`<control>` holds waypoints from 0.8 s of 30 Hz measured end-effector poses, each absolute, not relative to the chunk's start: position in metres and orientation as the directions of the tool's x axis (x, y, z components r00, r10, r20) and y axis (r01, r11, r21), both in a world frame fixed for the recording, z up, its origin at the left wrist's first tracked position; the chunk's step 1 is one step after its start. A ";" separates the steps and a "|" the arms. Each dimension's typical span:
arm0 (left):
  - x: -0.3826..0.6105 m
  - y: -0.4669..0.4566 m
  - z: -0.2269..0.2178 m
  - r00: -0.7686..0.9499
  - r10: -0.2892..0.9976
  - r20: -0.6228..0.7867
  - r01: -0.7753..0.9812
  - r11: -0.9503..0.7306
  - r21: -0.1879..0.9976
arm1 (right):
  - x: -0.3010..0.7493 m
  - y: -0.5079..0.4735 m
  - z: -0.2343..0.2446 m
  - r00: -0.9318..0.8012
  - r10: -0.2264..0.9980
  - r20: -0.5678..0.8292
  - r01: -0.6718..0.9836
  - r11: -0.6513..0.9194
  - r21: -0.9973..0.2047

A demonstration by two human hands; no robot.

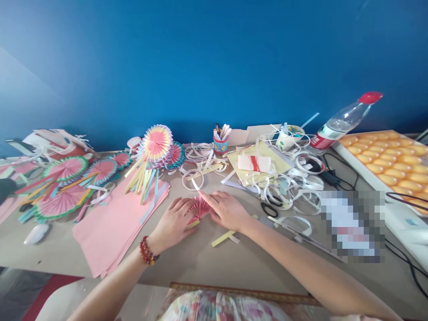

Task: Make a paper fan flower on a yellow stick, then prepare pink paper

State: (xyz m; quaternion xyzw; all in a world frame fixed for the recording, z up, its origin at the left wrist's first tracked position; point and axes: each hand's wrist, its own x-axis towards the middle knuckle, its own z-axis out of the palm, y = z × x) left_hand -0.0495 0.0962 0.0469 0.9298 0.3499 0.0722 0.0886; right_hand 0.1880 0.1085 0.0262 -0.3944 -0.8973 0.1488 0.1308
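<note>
A small pink pleated paper fan lies on the table between my two hands, its folds spread out. My left hand holds its left side, fingers curved over the folds and thumb near a short yellow strip at the front. From the right, my right hand grips the other side, the index finger stretched along the far edge beside a thin white strip. Parts of the fan are hidden under the fingers. Just beyond it is a round ring. Near my right wrist lies a loose yellow paper strip.
Pink paper sheets are stacked on the left. Finished paper rosettes stand behind them. White paper strips, black scissors and a tilted bottle are at right. A pen cup stands by the blue wall.
</note>
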 end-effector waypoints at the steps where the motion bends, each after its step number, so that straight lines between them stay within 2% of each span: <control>1: -0.050 0.097 0.047 0.758 0.649 0.061 0.629 -0.752 0.197 | 0.189 0.109 0.025 -0.656 0.744 0.125 0.667 0.649 -0.365; 6: -0.052 0.103 0.047 0.821 0.571 0.005 0.570 -0.820 0.056 | 0.191 0.118 0.019 -0.681 0.710 0.180 0.630 0.693 -0.351; 10: -0.048 0.112 0.048 0.872 0.489 0.038 0.490 -0.871 -0.045 | 0.190 0.126 0.014 -0.704 0.676 0.215 0.577 0.722 -0.382; 15: -0.044 0.122 0.042 0.918 0.377 0.121 0.386 -0.920 -0.063 | 0.190 0.134 0.014 -0.724 0.639 0.261 0.495 0.744 -0.448; 19: -0.045 0.127 0.039 0.941 0.305 0.143 0.318 -0.945 -0.080 | 0.191 0.137 0.014 -0.716 0.656 0.239 0.472 0.707 -0.527; 22: -0.045 0.124 0.044 0.938 0.277 0.207 0.292 -0.955 -0.045 | 0.195 0.137 0.014 -0.719 0.647 0.255 0.391 0.678 -0.622; 24: -0.044 0.116 0.054 0.927 0.244 0.284 0.272 -0.960 -0.062 | 0.199 0.134 0.018 -0.714 0.644 0.275 0.298 0.635 -0.712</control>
